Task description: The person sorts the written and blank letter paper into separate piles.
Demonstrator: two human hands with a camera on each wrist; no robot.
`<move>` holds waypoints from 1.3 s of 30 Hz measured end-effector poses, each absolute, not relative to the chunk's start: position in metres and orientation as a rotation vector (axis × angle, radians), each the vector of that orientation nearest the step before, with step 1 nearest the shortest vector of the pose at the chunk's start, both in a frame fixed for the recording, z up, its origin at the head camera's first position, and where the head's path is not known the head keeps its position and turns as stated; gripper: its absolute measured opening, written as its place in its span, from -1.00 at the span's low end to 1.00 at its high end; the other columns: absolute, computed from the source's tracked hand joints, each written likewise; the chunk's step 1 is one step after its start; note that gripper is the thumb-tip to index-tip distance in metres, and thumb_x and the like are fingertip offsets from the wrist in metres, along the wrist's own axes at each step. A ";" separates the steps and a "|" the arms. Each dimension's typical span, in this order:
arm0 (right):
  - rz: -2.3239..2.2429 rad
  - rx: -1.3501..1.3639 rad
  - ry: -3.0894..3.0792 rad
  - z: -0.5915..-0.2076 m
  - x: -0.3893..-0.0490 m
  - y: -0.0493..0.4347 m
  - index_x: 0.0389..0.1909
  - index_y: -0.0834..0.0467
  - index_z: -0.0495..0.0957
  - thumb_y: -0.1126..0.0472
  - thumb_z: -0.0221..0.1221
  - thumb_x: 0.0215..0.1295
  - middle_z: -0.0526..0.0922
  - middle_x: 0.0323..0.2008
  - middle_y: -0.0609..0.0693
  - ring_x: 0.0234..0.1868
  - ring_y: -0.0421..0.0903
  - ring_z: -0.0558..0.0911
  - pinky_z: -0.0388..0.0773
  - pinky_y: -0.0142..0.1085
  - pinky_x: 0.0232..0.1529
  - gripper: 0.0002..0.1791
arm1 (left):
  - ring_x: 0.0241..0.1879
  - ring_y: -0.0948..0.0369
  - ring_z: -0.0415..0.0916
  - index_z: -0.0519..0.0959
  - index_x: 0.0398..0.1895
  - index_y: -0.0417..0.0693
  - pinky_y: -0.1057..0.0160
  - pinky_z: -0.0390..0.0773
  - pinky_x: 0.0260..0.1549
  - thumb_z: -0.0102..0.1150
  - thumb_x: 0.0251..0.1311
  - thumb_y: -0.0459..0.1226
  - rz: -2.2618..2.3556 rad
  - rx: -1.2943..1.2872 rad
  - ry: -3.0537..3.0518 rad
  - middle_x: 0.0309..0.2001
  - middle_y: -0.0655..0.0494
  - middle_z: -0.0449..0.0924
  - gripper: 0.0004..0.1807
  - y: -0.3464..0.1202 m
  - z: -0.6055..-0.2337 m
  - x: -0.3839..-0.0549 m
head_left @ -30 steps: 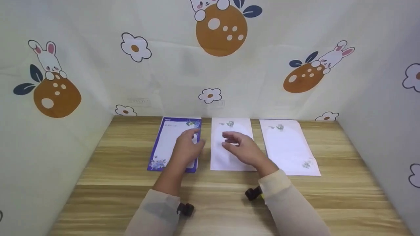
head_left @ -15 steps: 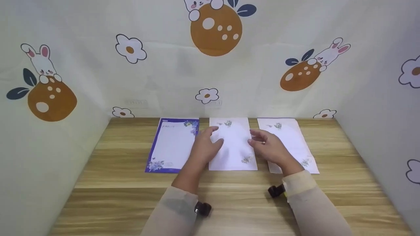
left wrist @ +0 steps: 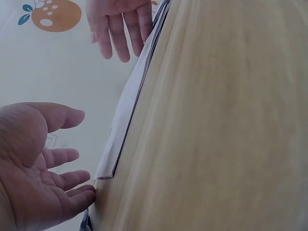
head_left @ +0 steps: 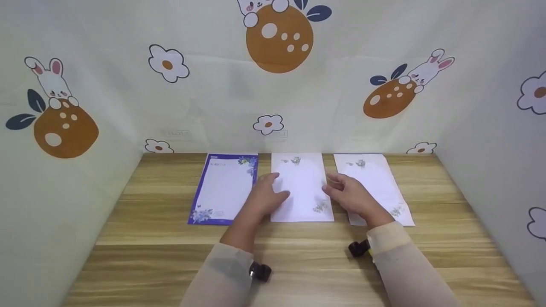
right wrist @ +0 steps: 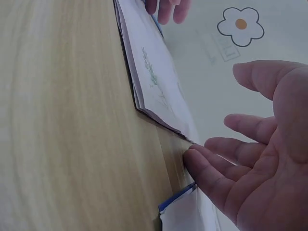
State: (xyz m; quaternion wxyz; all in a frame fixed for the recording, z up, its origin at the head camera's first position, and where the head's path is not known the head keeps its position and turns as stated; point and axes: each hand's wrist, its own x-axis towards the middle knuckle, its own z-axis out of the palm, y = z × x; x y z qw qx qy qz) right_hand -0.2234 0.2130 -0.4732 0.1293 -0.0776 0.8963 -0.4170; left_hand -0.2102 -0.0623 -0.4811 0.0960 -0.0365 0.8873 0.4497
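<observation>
Three paper pads lie side by side at the back of the table. The middle pad is white with small printed flowers, and the wrist views show it as a stack of thin sheets. My left hand is at its left edge, fingers spread and relaxed, the little finger close by a corner in the left wrist view. On the other side, my right hand has its fingertips right at the pad's right edge, fingers loosely bent. Neither hand grips anything. The right hand partly covers the right pad.
A purple-bordered pad with blue flowers lies to the left, its right edge partly behind the left hand. Patterned cloth walls close in the wooden table at the back and sides. Small black cameras sit on both wrists.
Both hands have shifted right: the left from over the purple-bordered pad, the right from over the middle pad. Lately they have lowered slightly at the middle pad's sides. The pads stay put.
</observation>
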 end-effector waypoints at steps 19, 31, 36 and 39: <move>-0.735 -0.495 2.632 -0.475 -0.214 0.206 0.52 0.00 0.50 0.07 0.55 0.21 0.22 0.70 -0.01 0.73 0.19 0.12 0.07 0.16 0.73 -0.17 | 0.79 -0.02 -0.29 0.32 0.66 0.28 -0.21 -0.02 0.72 0.60 0.11 0.03 0.865 0.117 2.646 0.80 0.12 -0.16 0.02 -0.060 -0.476 -0.192; -0.731 -0.503 2.688 -0.474 -0.214 0.203 0.47 0.03 0.55 0.13 0.47 0.33 0.37 0.63 0.01 0.67 0.21 0.26 0.13 0.17 0.71 -0.31 | 0.79 -0.01 -0.24 0.34 0.64 0.26 -0.16 0.00 0.73 0.56 0.18 0.04 0.825 0.122 2.661 0.79 0.11 -0.12 -0.05 -0.058 -0.476 -0.193; -0.727 -0.534 2.727 -0.475 -0.213 0.202 0.44 0.07 0.58 0.16 0.46 0.33 0.44 0.59 0.07 0.62 0.24 0.35 0.19 0.17 0.68 -0.35 | 0.76 -0.08 -0.08 0.47 0.55 0.12 -0.15 0.09 0.71 0.55 0.20 0.01 0.821 0.173 2.715 0.76 -0.01 0.03 -0.16 -0.059 -0.475 -0.195; -0.752 -0.535 2.742 -0.474 -0.214 0.201 0.42 0.08 0.60 0.19 0.47 0.32 0.49 0.55 0.10 0.59 0.25 0.40 0.25 0.17 0.66 -0.37 | 0.71 -0.11 0.07 0.57 0.45 0.03 -0.11 0.17 0.69 0.53 0.23 -0.04 0.813 0.203 2.768 0.70 -0.06 0.19 -0.28 -0.062 -0.475 -0.197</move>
